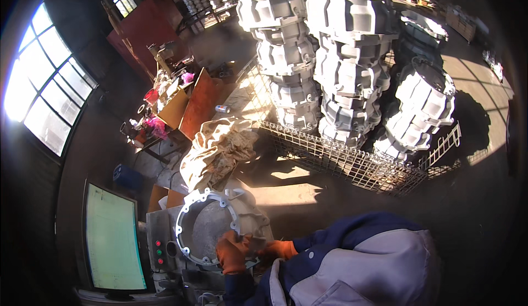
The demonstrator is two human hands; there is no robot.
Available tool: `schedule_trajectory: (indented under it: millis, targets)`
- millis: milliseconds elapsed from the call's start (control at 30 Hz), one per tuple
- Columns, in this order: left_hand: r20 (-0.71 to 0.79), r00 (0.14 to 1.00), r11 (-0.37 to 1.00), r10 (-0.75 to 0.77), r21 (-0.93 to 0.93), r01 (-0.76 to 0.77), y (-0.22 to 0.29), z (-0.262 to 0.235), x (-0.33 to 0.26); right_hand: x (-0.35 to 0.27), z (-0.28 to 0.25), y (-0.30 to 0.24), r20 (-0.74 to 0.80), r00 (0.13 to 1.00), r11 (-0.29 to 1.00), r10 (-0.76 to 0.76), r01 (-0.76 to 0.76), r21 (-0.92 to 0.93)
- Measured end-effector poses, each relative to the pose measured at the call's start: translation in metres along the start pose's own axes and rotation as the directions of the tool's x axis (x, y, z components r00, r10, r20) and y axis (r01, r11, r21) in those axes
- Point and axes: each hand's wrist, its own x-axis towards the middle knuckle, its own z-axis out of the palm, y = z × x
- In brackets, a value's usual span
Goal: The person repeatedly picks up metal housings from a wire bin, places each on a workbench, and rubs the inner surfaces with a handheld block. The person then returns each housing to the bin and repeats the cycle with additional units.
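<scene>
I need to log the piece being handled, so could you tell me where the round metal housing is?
In the head view, lower left of centre: the round metal housing sits beside the monitor, gripped by both gloved hands.

Pale green upright monitor screen [113, 237] at lower left

Sunlit workshop floor [484, 86], paned windows [47, 91] left, stacked grey castings [346, 58] in a wire cage [352, 163].
</scene>
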Motion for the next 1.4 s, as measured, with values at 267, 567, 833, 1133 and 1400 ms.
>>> schedule_trajectory:
  millis: [267, 567, 833, 1133, 1400]
  targets:
    - [-0.017, 0.957, 0.869, 0.291, -0.414, -0.272, 0.142, -0.030, 0.046, -0.186, 0.008, -0.149, -0.519, 0.842, 0.871, -0.146, 0.358, 0.337]
    - [0.044, 0.609, 0.522, 0.792, -0.566, -0.638, 0.349, -0.036, 0.040, -0.342, -0.036, -0.108, -0.810, 0.402, 0.788, -0.428, 0.605, -0.117]
    - [-0.021, 0.276, 0.208, 0.961, -0.603, -0.770, 0.547, -0.019, 0.042, -0.481, -0.067, -0.209, -0.911, 0.058, 0.637, -0.409, 0.733, -0.239]
    - [-0.278, 0.164, 0.022, 0.946, -0.451, -0.892, 0.739, 0.001, 0.115, -0.598, -0.200, -0.310, -0.892, -0.043, 0.468, -0.450, 0.839, -0.277]
    - [-0.378, 0.174, -0.045, 0.909, -0.505, -0.862, 0.865, 0.052, 0.229, -0.659, -0.340, -0.411, -0.891, -0.037, 0.817, -0.453, 0.384, -0.431]
